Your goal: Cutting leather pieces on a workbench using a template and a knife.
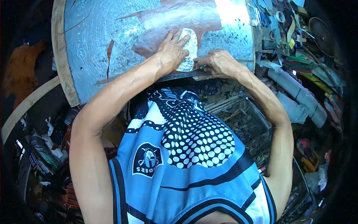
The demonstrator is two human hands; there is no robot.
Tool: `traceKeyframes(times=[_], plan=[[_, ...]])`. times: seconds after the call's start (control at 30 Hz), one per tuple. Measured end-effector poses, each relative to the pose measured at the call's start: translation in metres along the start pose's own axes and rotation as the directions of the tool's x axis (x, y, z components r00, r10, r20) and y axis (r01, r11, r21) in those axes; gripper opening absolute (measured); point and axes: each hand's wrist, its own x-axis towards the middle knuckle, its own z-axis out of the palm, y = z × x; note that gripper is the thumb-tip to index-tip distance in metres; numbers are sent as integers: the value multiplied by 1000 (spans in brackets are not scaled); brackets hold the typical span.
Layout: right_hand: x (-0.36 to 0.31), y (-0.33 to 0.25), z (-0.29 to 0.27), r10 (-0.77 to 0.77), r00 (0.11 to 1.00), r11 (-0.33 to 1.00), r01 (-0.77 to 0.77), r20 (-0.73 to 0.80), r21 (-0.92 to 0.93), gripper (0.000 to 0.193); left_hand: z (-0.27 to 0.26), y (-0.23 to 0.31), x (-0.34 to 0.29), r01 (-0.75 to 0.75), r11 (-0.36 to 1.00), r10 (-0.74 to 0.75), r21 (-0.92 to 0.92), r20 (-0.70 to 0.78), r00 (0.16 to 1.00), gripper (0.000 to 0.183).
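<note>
A reddish-brown sheet of leather (179, 18) lies on the metal-topped table, with an uneven cut edge. Over its near part rests a pale, rounded flat template (191, 43), long and narrow. My left hand (171, 50) presses on the template and the leather beside it, fingers spread. Close to the template's lower right edge, my right hand (220, 63) is closed, index finger pointing left. Something small and dark shows under its fingers, too hidden to name.
The scratched metal tabletop (89, 44) has a wooden border (59, 48) on its left. A thin leather strip (109, 54) lies left of my hands. Tape rolls (280, 16) and tools crowd the right side. A brown hide piece (24, 69) is at far left.
</note>
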Motion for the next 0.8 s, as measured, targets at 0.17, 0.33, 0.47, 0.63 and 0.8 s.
traceKeyframes(times=[0.17, 0.33, 0.47, 0.63, 0.8], plan=[[10, 7, 6, 26, 996, 999, -23, 85, -33, 34, 13, 17, 6, 136, 987, -140, -84, -41, 989, 35], [17, 14, 1, -120, 988, 990, 126, 98, -57, 35, 22, 27, 9, 256, 965, -260, -46, -127, 957, 43], [25, 15, -8, -235, 963, 958, 253, 135, -136, 42, 12, 30, 11, 351, 932, -358, -92, -63, 932, 43], [32, 22, -11, -319, 935, 919, 346, 156, -187, 40, 7, 33, 12, 421, 888, -432, -183, -20, 902, 42], [35, 33, -10, -359, 917, 908, 387, 175, -160, 38, 6, 36, 15, 448, 880, -457, -155, -22, 889, 41]])
